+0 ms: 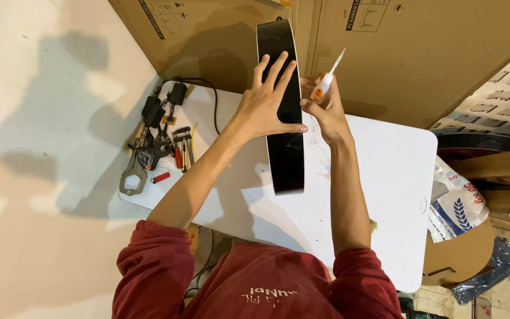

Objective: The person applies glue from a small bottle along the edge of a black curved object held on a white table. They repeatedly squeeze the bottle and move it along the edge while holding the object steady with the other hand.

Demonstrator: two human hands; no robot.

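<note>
My red sleeves [154,272] fill the bottom of the view, closest to me, and both bare forearms run up from them toward the tall black curved panel [284,118] that stands on edge on the white table [385,195].

My left hand [265,100] lies flat against the left face of the black panel, fingers spread and pointing up, thumb stretched across toward its lower part; the hand is open and pressing, not wrapped around anything. My right hand [326,112] is just right of the panel, touching its edge, with fingers closed around a small white glue bottle [324,85] whose long thin nozzle points up and to the right, away from the panel.

The panel is glossy, narrow and long, its lower end resting on the table toward me and its upper end leaning against the brown cardboard boxes [420,53] behind it.

Well to the left of the panel, at the table's left edge, lies a heap of clamps and pliers [149,153] with a small red lighter-like thing [160,176] beside them and black power adapters [163,100] with a cord above. Well to the right of the panel, past the table's edge, a white printed sack [461,204] lies crumpled.
</note>
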